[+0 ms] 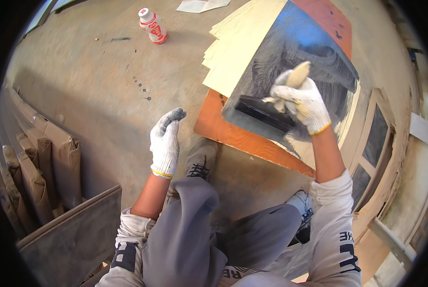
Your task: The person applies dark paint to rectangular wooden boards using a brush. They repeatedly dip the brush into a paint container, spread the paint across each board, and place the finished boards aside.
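Observation:
My right hand (302, 98), in a white knitted glove with a yellow cuff edge, is closed round the pale wooden handle (299, 74) of a wide brush. The brush's long black head (265, 113) lies across the lower part of a sheet (266, 71) smeared with streaky black coating. Under this sheet, cream-coloured sheets (245, 31) fan out to the left. My left hand (165, 143) wears a matching glove with grey-stained fingertips. It hovers over the floor to the left of the sheets, fingers pressed together, with nothing visible in them.
Below the stack lies an orange-brown board (252, 138). A white and red bottle (153, 26) stands on the concrete floor at the far left of the sheets. Brown-wrapped bundles (61, 158) and a grey panel (75, 234) are at left; a framed panel (374, 143) is at right.

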Motion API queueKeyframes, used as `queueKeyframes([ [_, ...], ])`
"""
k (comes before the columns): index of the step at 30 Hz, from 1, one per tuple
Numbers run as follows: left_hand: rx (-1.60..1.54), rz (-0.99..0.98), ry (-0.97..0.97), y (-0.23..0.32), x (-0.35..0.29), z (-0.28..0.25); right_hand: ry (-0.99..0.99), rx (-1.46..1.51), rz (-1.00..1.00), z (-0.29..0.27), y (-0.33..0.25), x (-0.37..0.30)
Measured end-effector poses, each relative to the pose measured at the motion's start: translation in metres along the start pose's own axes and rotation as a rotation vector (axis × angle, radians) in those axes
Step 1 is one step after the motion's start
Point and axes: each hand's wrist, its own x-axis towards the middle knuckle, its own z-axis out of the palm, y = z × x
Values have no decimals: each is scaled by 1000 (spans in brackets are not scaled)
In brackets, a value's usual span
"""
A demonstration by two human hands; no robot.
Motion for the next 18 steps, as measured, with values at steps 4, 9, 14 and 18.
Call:
queueKeyframes([
  [4,12,-3,-10,0,4,2,125,188,-49,-41,16,-33],
  [9,59,-3,-37,3,1,14,160,223,-171,-24,13,9],
  [14,76,35,-32,2,1,5,4,74,-33,-61,9,-15],
  [18,25,14,-38,0,-1,9,146,172,-118,-52,18,-7],
])
